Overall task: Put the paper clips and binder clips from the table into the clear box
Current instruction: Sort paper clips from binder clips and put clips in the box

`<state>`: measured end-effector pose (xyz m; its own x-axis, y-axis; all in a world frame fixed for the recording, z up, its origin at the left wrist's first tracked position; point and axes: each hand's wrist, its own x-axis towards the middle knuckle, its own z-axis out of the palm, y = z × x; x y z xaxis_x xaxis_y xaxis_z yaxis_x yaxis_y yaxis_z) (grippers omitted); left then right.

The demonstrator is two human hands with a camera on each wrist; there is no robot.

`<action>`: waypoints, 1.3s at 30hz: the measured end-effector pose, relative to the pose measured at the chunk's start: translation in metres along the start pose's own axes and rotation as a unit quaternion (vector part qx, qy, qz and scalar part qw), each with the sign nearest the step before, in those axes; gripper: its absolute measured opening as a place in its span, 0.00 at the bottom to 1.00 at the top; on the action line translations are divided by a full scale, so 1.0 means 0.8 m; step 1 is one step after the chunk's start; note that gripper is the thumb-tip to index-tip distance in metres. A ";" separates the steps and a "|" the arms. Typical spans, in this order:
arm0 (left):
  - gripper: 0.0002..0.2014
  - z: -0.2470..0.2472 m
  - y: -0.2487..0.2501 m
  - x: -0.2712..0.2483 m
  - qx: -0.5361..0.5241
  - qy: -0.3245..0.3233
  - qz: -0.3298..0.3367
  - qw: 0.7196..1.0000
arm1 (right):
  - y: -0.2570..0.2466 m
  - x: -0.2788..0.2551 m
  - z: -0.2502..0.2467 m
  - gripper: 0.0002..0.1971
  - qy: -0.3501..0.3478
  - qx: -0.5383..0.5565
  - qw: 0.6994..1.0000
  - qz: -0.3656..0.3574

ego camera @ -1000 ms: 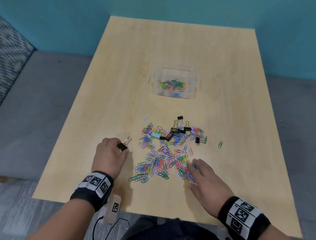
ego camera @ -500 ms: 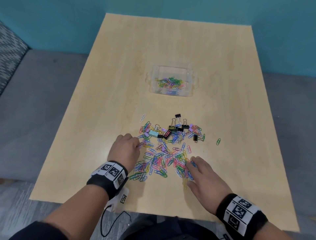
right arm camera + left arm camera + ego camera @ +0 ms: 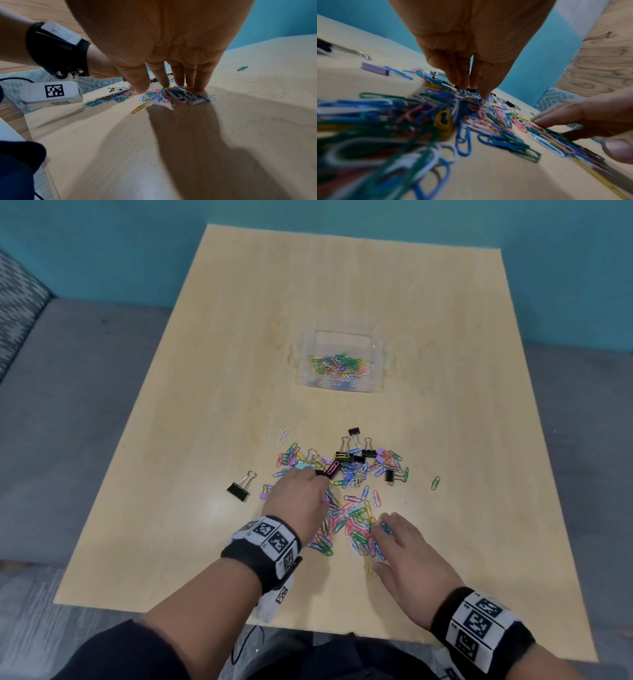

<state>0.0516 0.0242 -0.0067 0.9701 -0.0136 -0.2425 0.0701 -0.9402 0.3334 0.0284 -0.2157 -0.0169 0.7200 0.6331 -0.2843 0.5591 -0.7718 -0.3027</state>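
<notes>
The clear box [image 3: 379, 386] stands mid-table with several coloured paper clips inside. Nearer me, a pile of coloured paper clips [image 3: 356, 518] covers the table, with black and pastel binder clips [image 3: 342, 462] at its far side. My left hand [image 3: 301, 491] reaches into the pile's left side, fingers straight and pointing down, tips touching clips [image 3: 471, 88]. Whether they pinch any is hidden. My right hand [image 3: 394, 539] lies flat, with straight fingers [image 3: 178, 81] pressing on the pile's right edge. A black binder clip [image 3: 239, 489] lies loose to the left of my left hand.
A small purple binder clip [image 3: 263, 495] lies by the black one. A lone green paper clip [image 3: 435, 483] is off to the right, a white one [image 3: 283, 436] at the far left, a yellow one [image 3: 370, 568] near my right thumb. The table's front edge [image 3: 342, 633] is close behind my wrists.
My left hand let go of the black binder clip, which now lies on the table, and moved right into the pile. My right hand has stayed on the pile's edge.
</notes>
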 end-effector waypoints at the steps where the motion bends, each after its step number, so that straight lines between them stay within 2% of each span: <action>1: 0.07 0.002 0.002 0.003 0.008 -0.010 0.002 1.000 | 0.000 0.000 0.000 0.28 -0.001 0.000 1.000 -0.001; 8: 0.01 0.003 0.005 0.009 0.016 -0.038 0.004 0.999 | 0.001 0.000 0.002 0.28 0.024 -0.014 1.000 -0.001; 13: 0.04 0.000 0.008 0.007 -0.009 -0.027 -0.006 1.000 | 0.002 -0.001 0.003 0.29 0.027 -0.016 0.999 -0.001; 15: 0.06 -0.002 0.006 0.003 -0.035 0.000 -0.019 0.999 | 0.003 0.000 0.002 0.28 0.030 -0.014 0.999 -0.001; 17: 0.08 -0.008 0.001 -0.004 -0.113 0.044 -0.051 0.991 | 0.003 0.000 0.002 0.28 0.033 -0.011 0.999 -0.002; 20: 0.06 -0.022 -0.024 -0.018 -0.230 0.106 -0.162 0.954 | 0.004 0.000 0.002 0.27 0.035 -0.004 0.999 -0.007; 22: 0.05 -0.026 -0.054 -0.024 -0.221 0.125 -0.208 0.945 | 0.005 0.000 0.003 0.27 0.036 -0.004 0.999 -0.009; 26: 0.05 -0.030 -0.101 -0.031 -0.163 0.137 -0.250 0.945 | 0.007 0.000 0.005 0.28 0.031 -0.010 0.999 -0.011; 28: 0.05 -0.032 -0.106 -0.034 -0.130 0.164 -0.234 0.950 | 0.008 0.000 0.005 0.28 0.023 -0.011 1.000 -0.011; 30: 0.08 -0.031 -0.103 -0.039 -0.065 0.165 -0.150 0.973 | 0.009 0.000 0.006 0.28 0.016 -0.007 1.000 -0.010; 32: 0.13 -0.022 -0.096 -0.050 0.022 0.116 -0.051 0.992 | 0.010 0.000 0.006 0.28 0.012 -0.004 1.000 -0.010; 34: 0.16 -0.013 -0.098 -0.062 0.083 0.074 0.007 0.994 | 0.011 0.000 0.007 0.28 0.009 -0.005 1.000 -0.012; 36: 0.16 -0.013 -0.107 -0.071 0.101 0.066 0.004 0.993 | 0.012 0.000 0.007 0.28 0.008 -0.009 1.000 -0.014; 39: 0.17 -0.015 -0.121 -0.078 0.076 0.070 -0.040 0.994 | 0.012 0.000 0.006 0.28 0.021 -0.018 0.999 -0.021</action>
<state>-0.0130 0.1200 -0.0124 0.9862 0.1013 -0.1309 0.1235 -0.9769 0.1741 0.0312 -0.2228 -0.0242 0.7111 0.6630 -0.2340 0.6034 -0.7464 -0.2808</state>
